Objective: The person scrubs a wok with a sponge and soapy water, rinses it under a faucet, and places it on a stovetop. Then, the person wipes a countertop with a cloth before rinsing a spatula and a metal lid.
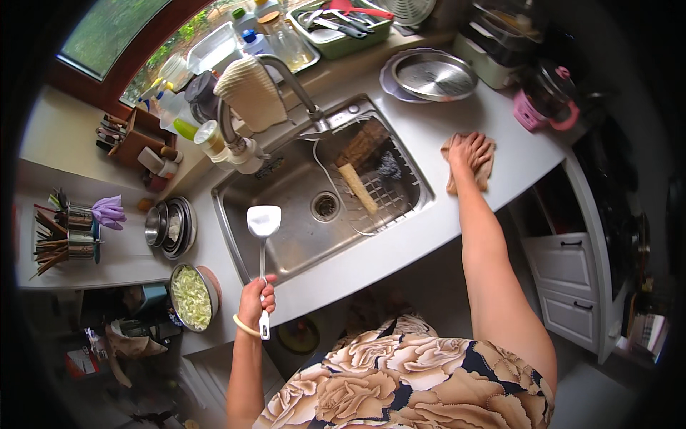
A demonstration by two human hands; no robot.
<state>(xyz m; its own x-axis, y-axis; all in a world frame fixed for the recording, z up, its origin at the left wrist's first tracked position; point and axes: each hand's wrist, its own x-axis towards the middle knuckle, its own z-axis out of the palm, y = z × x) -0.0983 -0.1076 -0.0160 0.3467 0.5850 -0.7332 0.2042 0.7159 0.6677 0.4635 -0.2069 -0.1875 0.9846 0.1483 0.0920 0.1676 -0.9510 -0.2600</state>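
My left hand (257,300) is closed round the handle of a metal spatula (263,221), whose blade points up over the near left edge of the sink. My right hand (471,152) presses flat on a tan cloth (482,174) on the counter to the right of the sink. Its fingers are spread over the cloth. Inside the stainless steel sink (284,230), a wire rack (394,201) carries a loofah-like roll (358,189), a brown block (364,142) and a steel wool scourer (389,165).
A faucet (289,80) with a draped cloth (251,94) rises behind the sink. Steel plates (434,74) and a pink-based glass pot (544,102) stand at the right. Shredded cabbage fills a bowl (191,297) at the left, near stacked metal bowls (179,228). Bottles and a green utensil basin (343,45) line the windowsill.
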